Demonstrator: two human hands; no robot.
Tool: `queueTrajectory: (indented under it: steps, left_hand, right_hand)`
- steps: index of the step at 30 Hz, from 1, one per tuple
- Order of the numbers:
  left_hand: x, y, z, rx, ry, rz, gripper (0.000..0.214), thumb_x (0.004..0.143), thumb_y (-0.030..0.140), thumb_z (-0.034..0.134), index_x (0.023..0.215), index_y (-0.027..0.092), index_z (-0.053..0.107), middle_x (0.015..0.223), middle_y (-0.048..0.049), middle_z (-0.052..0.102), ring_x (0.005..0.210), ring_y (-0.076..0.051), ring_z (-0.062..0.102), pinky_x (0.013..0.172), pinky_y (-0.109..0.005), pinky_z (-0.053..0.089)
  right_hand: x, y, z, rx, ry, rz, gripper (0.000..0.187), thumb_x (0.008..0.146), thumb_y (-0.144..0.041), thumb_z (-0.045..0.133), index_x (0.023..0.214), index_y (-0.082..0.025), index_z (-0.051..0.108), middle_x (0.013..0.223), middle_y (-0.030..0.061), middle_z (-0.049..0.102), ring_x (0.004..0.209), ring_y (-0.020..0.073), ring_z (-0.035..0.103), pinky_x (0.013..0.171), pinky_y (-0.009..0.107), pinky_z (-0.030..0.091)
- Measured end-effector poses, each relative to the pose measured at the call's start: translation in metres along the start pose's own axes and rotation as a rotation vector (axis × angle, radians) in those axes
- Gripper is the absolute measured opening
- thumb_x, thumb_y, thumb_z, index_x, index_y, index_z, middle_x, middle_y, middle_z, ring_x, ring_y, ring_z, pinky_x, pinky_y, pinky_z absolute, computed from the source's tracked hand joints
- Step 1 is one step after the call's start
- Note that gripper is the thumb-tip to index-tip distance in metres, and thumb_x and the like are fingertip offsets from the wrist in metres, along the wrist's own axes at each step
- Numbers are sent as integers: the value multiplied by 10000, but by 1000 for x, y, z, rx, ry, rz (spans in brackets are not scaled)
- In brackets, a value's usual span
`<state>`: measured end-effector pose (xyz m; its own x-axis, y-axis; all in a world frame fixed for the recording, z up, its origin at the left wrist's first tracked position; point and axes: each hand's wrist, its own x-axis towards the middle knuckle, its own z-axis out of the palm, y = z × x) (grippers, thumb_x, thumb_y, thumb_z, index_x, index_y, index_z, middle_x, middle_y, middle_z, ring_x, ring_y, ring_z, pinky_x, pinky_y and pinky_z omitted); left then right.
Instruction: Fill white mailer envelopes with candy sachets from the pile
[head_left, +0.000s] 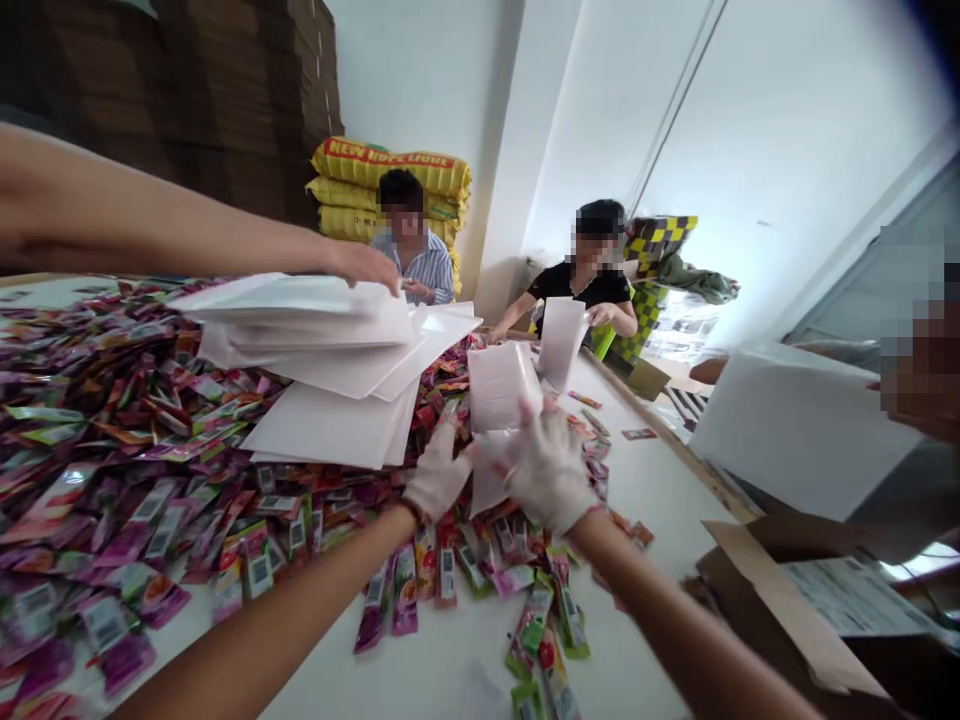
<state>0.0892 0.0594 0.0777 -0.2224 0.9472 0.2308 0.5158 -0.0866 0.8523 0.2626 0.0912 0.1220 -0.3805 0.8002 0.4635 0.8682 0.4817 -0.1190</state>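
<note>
My left hand (439,475), in a white glove, is above the sachets with its fingers stretched out and apart. My right hand (553,472), also gloved and slightly blurred, has its fingers spread over the lower edge of a white plastic bag (491,475); whether it touches the bag I cannot tell. Just beyond my hands stands another white bag (504,388). Small colourful sachets (405,590) lie under and around both hands. To the left, a pile of flat white bags (330,425) rests on the sachet heap (187,440).
Another person's bare hand (367,268) reaches in from the left onto the bag pile. Two people sit across the table (660,500), one beside an upright white bag (561,340). At right, a person holds a white bag (802,430) above an open carton (795,610).
</note>
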Motion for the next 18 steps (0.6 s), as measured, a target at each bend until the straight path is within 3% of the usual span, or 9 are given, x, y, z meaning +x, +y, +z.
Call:
queueTrajectory:
  steps: [2, 4, 7, 9, 11, 16, 18]
  left_hand:
    - [-22, -29, 12, 150, 70, 137, 617, 932, 339, 450, 1503, 158, 301, 1540, -126, 365, 1443, -222, 310, 1203, -403, 267]
    - [-44, -58, 18, 347, 50, 246, 624, 931, 325, 424, 1516, 148, 299, 1567, -125, 316, 1467, -228, 255, 1211, -396, 252]
    - [-72, -89, 17, 664, -130, 303, 654, 899, 383, 480, 1508, 189, 343, 1577, -139, 288, 1476, -317, 199, 1212, -531, 169]
    - [-83, -97, 13, 787, -256, 237, 638, 888, 467, 495, 1472, 222, 414, 1539, -153, 361, 1452, -354, 248, 1194, -595, 133]
    - [-87, -96, 11, 806, -302, 176, 628, 889, 527, 481, 1433, 215, 469, 1504, -167, 410, 1425, -356, 303, 1192, -595, 137]
    - [-84, -87, -2, 667, -135, 279, 419, 867, 399, 548, 1240, 222, 619, 1418, -119, 496, 1316, -316, 430, 1159, -526, 280]
    - [-83, -93, -17, 699, -1, 216, 312, 847, 335, 561, 1111, 204, 664, 1345, -117, 538, 1237, -303, 482, 1111, -493, 343]
  right_hand:
    - [-18, 1, 48, 0, -171, 71, 896, 807, -610, 540, 1554, -242, 206, 1610, 170, 150, 1457, 452, 95, 1092, 662, 207]
    - [-19, 6, 81, -4, -182, 107, 890, 813, -676, 487, 1558, -297, 181, 1622, 133, 124, 1464, 443, 57, 1097, 664, 178]
    - [2, 15, 105, -48, -183, 133, 808, 841, -691, 437, 1542, -360, 208, 1623, 120, 130, 1457, 449, 88, 1077, 687, 144]
    - [20, 21, 117, -118, -213, 127, 778, 856, -669, 442, 1536, -354, 231, 1621, 137, 132, 1456, 450, 83, 1076, 695, 88]
    - [34, 28, 129, -188, -241, 123, 778, 867, -658, 435, 1540, -331, 221, 1621, 152, 113, 1458, 444, 54, 1080, 692, 33]
    - [43, 47, 144, -231, -278, 87, 767, 895, -660, 374, 1550, -312, 177, 1626, 150, 67, 1465, 423, 37, 1097, 669, 23]
    - [34, 48, 138, -207, -259, 61, 803, 875, -647, 435, 1550, -277, 202, 1622, 162, 82, 1459, 440, 52, 1098, 674, 51]
